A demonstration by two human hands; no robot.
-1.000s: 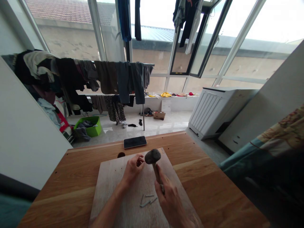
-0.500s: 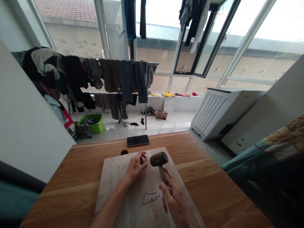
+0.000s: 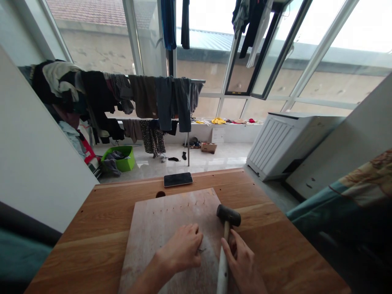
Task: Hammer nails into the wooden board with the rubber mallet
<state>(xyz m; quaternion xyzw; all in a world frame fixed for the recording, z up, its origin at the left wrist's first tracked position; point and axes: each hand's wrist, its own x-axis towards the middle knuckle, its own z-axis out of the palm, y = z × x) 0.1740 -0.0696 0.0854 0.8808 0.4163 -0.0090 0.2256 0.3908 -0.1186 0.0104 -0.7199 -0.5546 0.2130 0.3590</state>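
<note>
My left hand (image 3: 185,247) is low over the wooden board (image 3: 143,245), its fingers curled together on a few loose nails (image 3: 201,250). Most of those nails are hidden under the hand, so what it grips cannot be made out. My right hand (image 3: 243,259) is closed around the handle of a mallet (image 3: 228,215) with a dark head and a pale grip. The mallet's head is over the board's right edge. Along the board's far side runs a row of small dark marks, and a few thin nails (image 3: 196,202) stand upright at its right end.
The board lies on a wooden table (image 3: 101,228). Beyond its far edge are a phone (image 3: 178,179) and a dark round thing (image 3: 160,194). Past the table stand a laundry rack with clothes (image 3: 143,98), a green basin (image 3: 125,159) and a white ribbed cabinet (image 3: 275,143).
My left hand has come back from the nail row to the loose nails nearer me. My right hand has moved the mallet right and slightly down, away from the row.
</note>
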